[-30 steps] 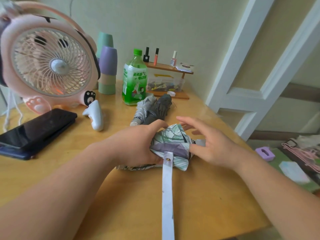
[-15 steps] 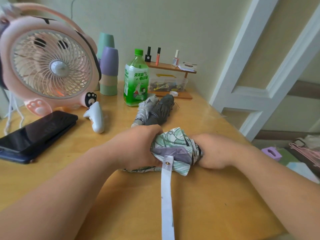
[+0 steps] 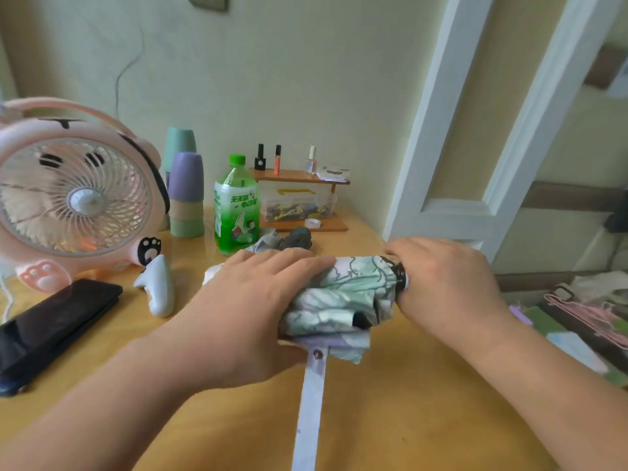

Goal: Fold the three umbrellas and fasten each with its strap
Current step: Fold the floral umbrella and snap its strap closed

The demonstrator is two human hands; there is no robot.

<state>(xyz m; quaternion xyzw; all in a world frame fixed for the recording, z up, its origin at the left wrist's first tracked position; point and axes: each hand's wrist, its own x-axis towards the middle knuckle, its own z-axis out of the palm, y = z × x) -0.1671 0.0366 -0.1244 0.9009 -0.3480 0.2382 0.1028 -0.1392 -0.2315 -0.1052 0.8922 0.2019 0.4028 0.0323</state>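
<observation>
Soft, slippery canopy fabric of the leaf-print umbrella point(image 3: 343, 300) is bunching under the left hand point(image 3: 251, 307), fingers wrapped around it; the right hand point(image 3: 445, 280) is gripping the rigid tip end, while the strap point(image 3: 311, 409) is trailing loose.

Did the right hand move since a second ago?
Yes. The right hand was open beside the floral umbrella; now it has closed over the end nearest the white door frame.
</observation>
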